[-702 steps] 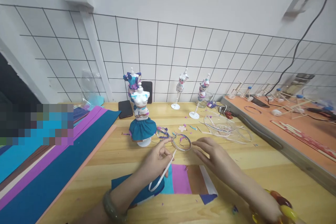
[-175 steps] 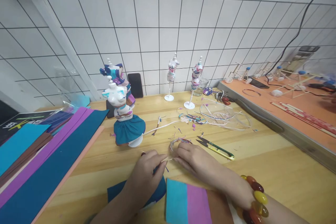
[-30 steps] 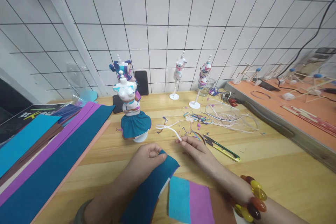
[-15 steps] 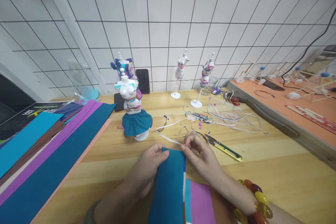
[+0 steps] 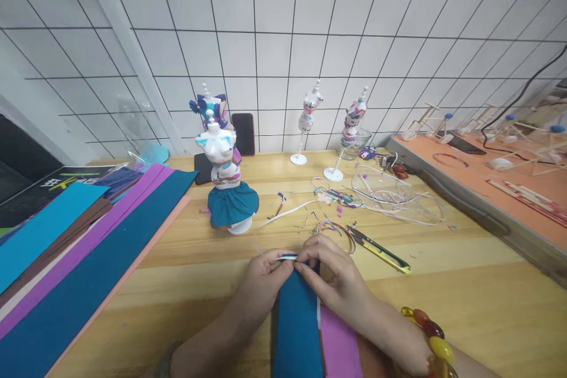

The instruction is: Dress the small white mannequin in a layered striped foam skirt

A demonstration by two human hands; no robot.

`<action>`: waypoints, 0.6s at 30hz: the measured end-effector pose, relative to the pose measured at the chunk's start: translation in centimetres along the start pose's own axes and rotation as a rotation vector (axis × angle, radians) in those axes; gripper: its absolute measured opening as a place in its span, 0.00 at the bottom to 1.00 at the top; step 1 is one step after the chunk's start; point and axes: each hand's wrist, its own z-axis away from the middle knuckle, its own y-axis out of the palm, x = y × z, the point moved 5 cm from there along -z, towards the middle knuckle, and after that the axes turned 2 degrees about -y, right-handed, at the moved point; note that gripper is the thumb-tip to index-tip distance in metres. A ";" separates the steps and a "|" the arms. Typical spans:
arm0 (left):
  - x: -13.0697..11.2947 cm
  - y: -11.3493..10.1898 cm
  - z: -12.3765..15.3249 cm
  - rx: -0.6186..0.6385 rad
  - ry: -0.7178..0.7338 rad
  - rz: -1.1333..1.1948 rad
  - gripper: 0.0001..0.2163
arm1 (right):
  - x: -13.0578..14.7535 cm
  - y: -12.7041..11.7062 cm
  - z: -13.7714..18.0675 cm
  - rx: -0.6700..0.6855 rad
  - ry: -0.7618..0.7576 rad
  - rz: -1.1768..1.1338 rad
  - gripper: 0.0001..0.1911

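Note:
My left hand (image 5: 263,283) and my right hand (image 5: 334,280) meet at the top edge of a teal foam sheet (image 5: 297,325) that lies on the wooden table (image 5: 443,283). Both pinch a thin white strip (image 5: 287,257) against that edge, fingers closed. The teal sheet covers part of a light-blue and purple stack of sheets (image 5: 339,345). A small wire ring (image 5: 334,229) wrapped in coloured strips lies just beyond my right hand. A beaded bracelet (image 5: 427,336) is on my right wrist.
A mannequin bust in a teal skirt (image 5: 228,189) stands behind my hands, with three more mannequins (image 5: 308,121) by the grid wall. Green-handled snips (image 5: 381,248) lie at right beside strip scraps and clear rings (image 5: 390,195). Long foam sheets (image 5: 84,248) fill the left; an orange board (image 5: 496,183) the right.
My left hand has pulled the teal sheet upright in front of me. My right hand has brought the white strip's end down onto its top edge, where both hands now pinch together.

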 end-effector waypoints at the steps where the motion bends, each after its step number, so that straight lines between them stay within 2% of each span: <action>1: -0.3 0.1 0.1 -0.002 0.005 -0.004 0.13 | 0.2 -0.1 0.0 0.002 -0.019 -0.004 0.04; 5: -0.9 0.4 0.4 -0.004 0.011 0.000 0.12 | 0.7 -0.3 0.1 0.020 -0.073 -0.016 0.07; 10: 0.0 0.0 0.1 0.049 0.000 0.016 0.11 | 0.6 -0.5 0.0 0.008 -0.110 -0.005 0.08; 18: 0.1 0.1 0.2 0.070 -0.008 0.046 0.11 | 0.2 -0.4 -0.1 -0.017 -0.096 0.012 0.09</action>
